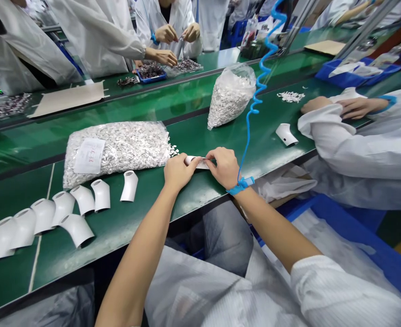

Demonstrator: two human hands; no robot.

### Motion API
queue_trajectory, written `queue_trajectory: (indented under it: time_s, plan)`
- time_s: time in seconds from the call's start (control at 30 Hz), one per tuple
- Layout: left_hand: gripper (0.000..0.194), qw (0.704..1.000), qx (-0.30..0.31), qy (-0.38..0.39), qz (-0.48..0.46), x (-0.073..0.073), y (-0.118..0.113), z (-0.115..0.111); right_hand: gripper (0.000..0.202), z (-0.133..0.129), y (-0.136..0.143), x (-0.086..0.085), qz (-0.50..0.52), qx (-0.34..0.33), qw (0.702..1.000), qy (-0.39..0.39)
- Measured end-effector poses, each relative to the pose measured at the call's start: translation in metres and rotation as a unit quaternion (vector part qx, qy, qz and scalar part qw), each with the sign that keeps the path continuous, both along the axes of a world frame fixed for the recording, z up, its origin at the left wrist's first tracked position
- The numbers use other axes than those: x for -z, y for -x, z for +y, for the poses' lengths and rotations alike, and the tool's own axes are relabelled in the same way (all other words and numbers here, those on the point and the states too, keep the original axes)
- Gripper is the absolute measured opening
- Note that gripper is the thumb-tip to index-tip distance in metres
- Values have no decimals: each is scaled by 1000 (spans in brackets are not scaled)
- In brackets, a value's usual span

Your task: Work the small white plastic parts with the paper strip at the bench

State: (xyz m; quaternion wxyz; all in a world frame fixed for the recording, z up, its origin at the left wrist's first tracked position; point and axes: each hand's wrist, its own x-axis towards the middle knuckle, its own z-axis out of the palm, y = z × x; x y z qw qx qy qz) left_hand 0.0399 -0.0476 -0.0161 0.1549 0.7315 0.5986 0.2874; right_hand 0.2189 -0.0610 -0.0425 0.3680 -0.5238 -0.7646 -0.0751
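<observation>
Between my two hands lies a white curved plastic housing (200,165), partly covered by my fingers. My left hand (179,172) grips its left end, thumb laid along it. With thumb and fingers pinched, my right hand (223,169) is closed at the housing's right end; whether a small piece sits in that pinch cannot be made out. A blue wrist strap (241,185) with a coiled blue cord (262,72) is on my right wrist. Just beyond my left hand, small white pieces (172,149) spill from a large clear bag (118,147).
Several white housings (64,208) stand in a row at the left. A second bag of white pieces (232,95) is further back. At the right, a co-worker's hands (353,106) rest near a lone housing (286,134) and a blue tray (357,72). Other workers sit across the green table (146,218).
</observation>
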Motion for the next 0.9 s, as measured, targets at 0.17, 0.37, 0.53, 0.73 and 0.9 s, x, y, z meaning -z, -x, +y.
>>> queue_trajectory:
  time_s: [0.17, 0.37, 0.53, 0.73, 0.9]
  plan:
    - [46, 1000, 19, -2, 5, 0, 1, 2, 5, 0, 2, -4, 40, 2, 999, 27]
    - [27, 988, 99, -39, -114, 0, 6, 1, 17, 7, -2, -8, 124, -13, 986, 107]
    - [28, 972, 138, -76, -173, 5, 11, 3, 21, 5, -9, -1, 97, -6, 989, 115]
    - [15, 978, 80, -116, -156, 6, 11, 3, 32, -3, -6, -2, 26, -154, 983, 92]
    - [23, 963, 38, -261, -53, 1, 8, -9, 30, -8, 1, -12, -18, -247, 965, 89]
